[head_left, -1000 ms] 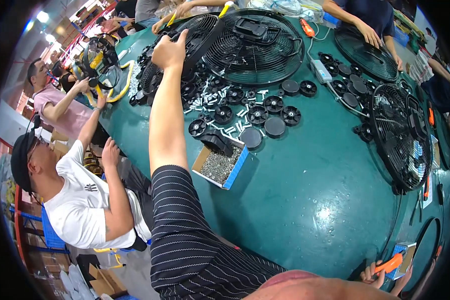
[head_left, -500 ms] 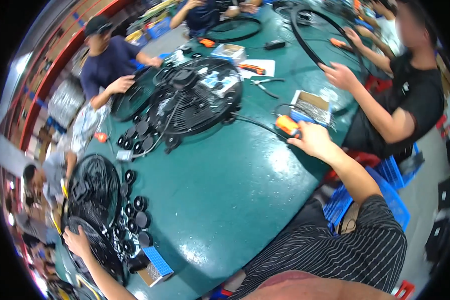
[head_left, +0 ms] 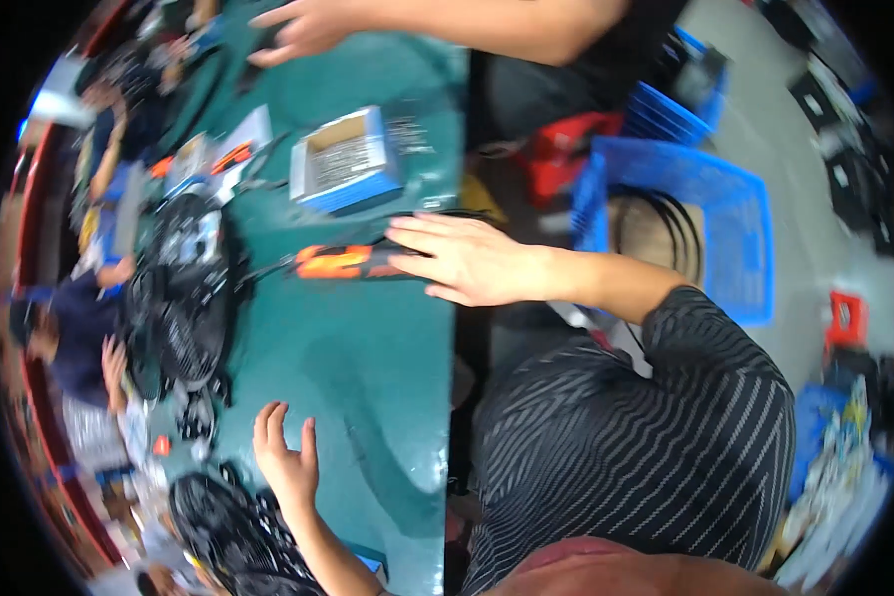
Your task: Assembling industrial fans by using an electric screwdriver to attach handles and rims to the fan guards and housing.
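Our left hand (head_left: 290, 467) has come off the fan (head_left: 219, 531), its fingers spread wide. Our right hand (head_left: 472, 260), fingers nearly straight, is at the orange driver (head_left: 333, 262) on the table (head_left: 288, 343) near the box (head_left: 358, 192); whether it touches, we cannot tell.

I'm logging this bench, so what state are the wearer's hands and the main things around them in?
Orange-and-black power tool: lying on the green table.
Left hand: open, empty, fingers apart.
Right hand: open, fingers extended at the tool's dark end; contact unclear.
Blue-and-white box: upright, open, holding small metal parts.
Blue plastic crate: open-topped, cardboard inside.
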### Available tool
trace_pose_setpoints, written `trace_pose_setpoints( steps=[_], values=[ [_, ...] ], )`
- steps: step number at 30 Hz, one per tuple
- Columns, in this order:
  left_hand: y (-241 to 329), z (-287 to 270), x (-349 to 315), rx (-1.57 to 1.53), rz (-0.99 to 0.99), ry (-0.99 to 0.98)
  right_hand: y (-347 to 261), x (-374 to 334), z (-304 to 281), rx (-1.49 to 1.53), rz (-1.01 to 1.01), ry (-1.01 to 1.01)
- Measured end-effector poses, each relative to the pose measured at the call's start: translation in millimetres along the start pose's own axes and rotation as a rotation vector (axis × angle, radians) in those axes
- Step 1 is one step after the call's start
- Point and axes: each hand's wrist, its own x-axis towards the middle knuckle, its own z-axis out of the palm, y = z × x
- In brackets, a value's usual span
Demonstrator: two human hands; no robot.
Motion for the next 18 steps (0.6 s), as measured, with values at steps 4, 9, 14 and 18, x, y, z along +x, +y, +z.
trace_pose_setpoints(
  steps=[4,9,14,18],
  values=[
    [56.1,61.7,39.2,-0.089,0.17,-0.024,24.4,-60.9,-18.3,0.085,0.082,0.423],
    [85.4,97.0,49.1,-0.175,0.22,0.027,98.5,-208.7,-11.5,-0.116,0.641,0.577],
    [106.7,112.2,39.8,-0.183,0.157,0.121,178.4,-429.8,48.6,0.006,1.63,-0.361],
    [146.5,120.7,26.2,-0.171,0.201,0.079,187.2,-522.7,118.5,0.274,1.849,-0.551]
  ],
)
